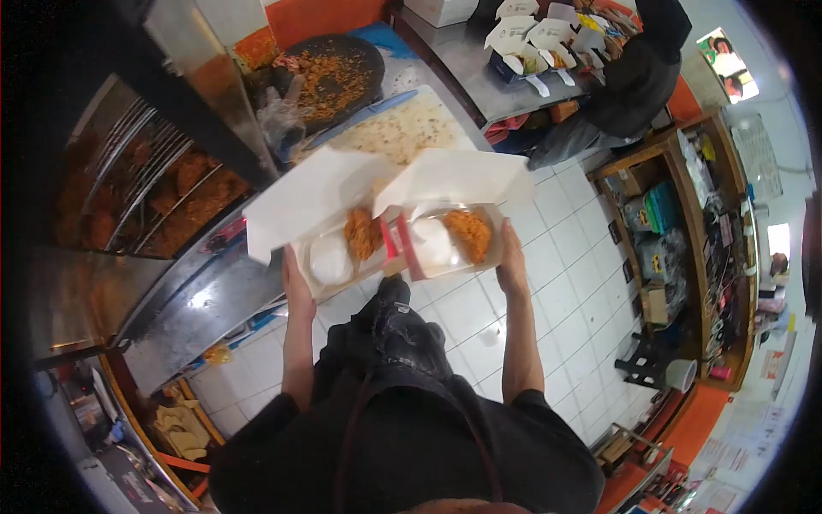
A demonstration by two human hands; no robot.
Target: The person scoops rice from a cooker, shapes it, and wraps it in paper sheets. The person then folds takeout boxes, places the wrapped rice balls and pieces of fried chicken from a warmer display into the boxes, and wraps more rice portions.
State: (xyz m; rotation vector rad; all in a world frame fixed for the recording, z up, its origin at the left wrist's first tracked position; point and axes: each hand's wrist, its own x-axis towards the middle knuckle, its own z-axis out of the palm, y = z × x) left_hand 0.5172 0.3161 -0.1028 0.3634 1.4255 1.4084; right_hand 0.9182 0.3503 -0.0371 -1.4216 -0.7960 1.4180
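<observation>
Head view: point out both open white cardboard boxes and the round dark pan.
Left open white cardboard box (310,197): head view, raised lid.
Right open white cardboard box (454,182): head view, raised lid.
Round dark pan (371,74): head view, bare surface.

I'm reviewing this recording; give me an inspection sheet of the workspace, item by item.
Surface: metal counter and crumb-strewn board.
Job's things: left box and right box, both open, each holding a white mound and a browned, fried-looking piece.
Clutter: plastic bag at the edge of a crumb-strewn pan.
Grip: left hand on the left box's outer side, right hand on the right box's.
Cables: nothing seen clearly.
Surroundings: tiled floor, wooden shelf, another person beside a table.
</observation>
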